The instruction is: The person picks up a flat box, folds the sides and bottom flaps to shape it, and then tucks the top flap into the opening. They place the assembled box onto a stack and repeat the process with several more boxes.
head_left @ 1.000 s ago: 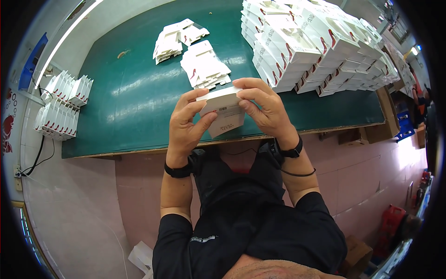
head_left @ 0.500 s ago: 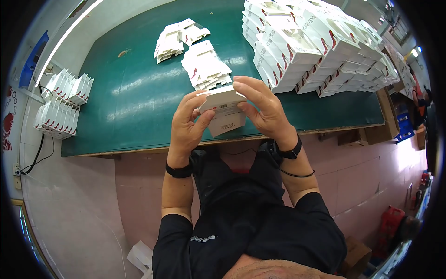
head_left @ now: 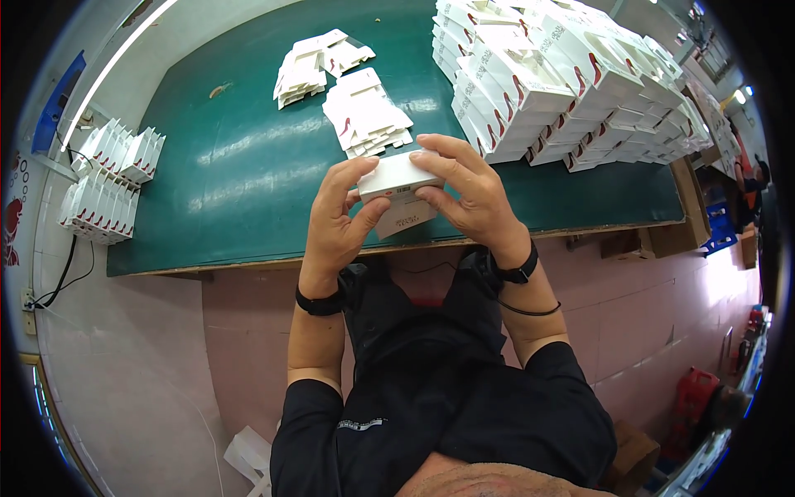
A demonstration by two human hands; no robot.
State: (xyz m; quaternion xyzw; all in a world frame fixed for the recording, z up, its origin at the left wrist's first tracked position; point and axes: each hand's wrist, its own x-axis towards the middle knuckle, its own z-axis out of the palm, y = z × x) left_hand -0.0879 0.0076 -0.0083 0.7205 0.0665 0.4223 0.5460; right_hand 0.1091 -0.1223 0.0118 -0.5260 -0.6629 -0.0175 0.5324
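Between my two hands, above the near edge of the green table, is a small white cardboard box [head_left: 401,173] with a printed side facing me. My left hand [head_left: 341,211] grips its left end, thumb on the near face and fingers at the top edge. On the right end, my right hand [head_left: 470,192] presses with the thumb in front and fingers over the top. Just beyond lies a pile of flat white cartons [head_left: 364,112] with red marks. Farther back is another pile of flat cartons [head_left: 302,70]. The box's far side is hidden.
A tall stack of formed white boxes [head_left: 538,83] fills the table's right side. More boxes [head_left: 103,199] stand in rows at the left edge by the wall. A brown carton [head_left: 691,203] is beyond the right end of the green table [head_left: 240,166].
The top of the box, slanted and partly raised before, now looks flat and squared. Both hands have shifted slightly, fingers pressing along the top edge.
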